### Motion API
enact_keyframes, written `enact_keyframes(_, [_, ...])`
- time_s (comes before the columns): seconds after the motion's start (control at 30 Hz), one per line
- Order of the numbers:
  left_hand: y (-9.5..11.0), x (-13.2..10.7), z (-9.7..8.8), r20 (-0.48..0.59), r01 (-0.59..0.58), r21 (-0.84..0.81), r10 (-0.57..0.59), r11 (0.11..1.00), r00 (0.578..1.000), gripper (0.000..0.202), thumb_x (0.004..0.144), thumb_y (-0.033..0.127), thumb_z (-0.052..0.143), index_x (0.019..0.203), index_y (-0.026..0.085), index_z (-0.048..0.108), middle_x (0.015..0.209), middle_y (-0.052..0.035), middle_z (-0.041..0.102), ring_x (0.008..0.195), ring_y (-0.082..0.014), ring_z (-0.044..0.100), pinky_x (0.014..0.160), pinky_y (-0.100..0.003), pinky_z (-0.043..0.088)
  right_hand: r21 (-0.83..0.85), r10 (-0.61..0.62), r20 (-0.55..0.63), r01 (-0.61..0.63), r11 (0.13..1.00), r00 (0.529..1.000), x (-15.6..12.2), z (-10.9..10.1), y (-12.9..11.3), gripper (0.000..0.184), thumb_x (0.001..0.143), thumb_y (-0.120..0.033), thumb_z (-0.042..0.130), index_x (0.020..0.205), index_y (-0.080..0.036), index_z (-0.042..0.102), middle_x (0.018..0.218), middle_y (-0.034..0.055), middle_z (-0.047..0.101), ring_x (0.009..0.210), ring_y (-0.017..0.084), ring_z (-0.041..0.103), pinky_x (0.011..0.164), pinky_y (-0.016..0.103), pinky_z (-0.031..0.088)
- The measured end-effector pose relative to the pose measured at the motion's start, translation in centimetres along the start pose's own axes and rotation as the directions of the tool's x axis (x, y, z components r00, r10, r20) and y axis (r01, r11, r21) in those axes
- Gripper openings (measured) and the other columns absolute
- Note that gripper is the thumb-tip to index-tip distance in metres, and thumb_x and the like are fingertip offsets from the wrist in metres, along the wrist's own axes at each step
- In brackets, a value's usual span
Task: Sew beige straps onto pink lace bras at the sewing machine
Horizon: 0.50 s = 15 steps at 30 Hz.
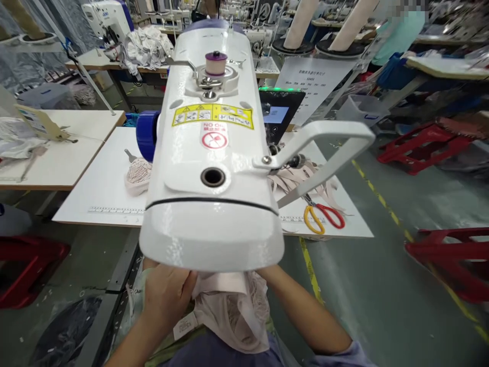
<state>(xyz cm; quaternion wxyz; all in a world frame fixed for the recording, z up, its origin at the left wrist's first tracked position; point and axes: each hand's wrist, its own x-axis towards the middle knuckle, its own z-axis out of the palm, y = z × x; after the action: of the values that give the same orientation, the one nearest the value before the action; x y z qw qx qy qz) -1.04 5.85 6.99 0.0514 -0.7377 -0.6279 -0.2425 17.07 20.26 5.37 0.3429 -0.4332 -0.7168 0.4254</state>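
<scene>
A white sewing machine (212, 153) fills the middle of the view, seen from above. Below its front end lies pale pink lacy fabric (233, 311). My left hand (166, 295) rests on the fabric's left side with its fingers curled onto it, beside a small white label (185, 324). My right forearm (305, 311) reaches in from the right. The right hand itself is hidden under the machine head.
Red and yellow scissors (323, 216) and pink strips (301, 178) lie on the white table (103, 188). A thread cone (138, 176) lies at the machine's left. Red stools (451, 260) stand on the floor at right. A control panel (280, 114) sits behind the machine.
</scene>
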Motion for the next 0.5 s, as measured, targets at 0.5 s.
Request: enact_keyframes(0.5, [1.3,1.8,-0.3,-0.049,-0.165,0.012,0.165,0.986,0.985,0.02,0.102,0.022,0.055,0.095,0.017,0.072,0.054,0.0037,0.063,0.048,-0.0123,0.058,0.052,-0.027,0.035,0.028,-0.048,0.01,0.047,0.998,0.999,-0.4,-1.6,-1.8,0.016,0.09,-0.034,0.06,0.077,-0.024,0.061,0.059,-0.001,0.056,0.063,0.021,0.058,0.064,0.032,0.049])
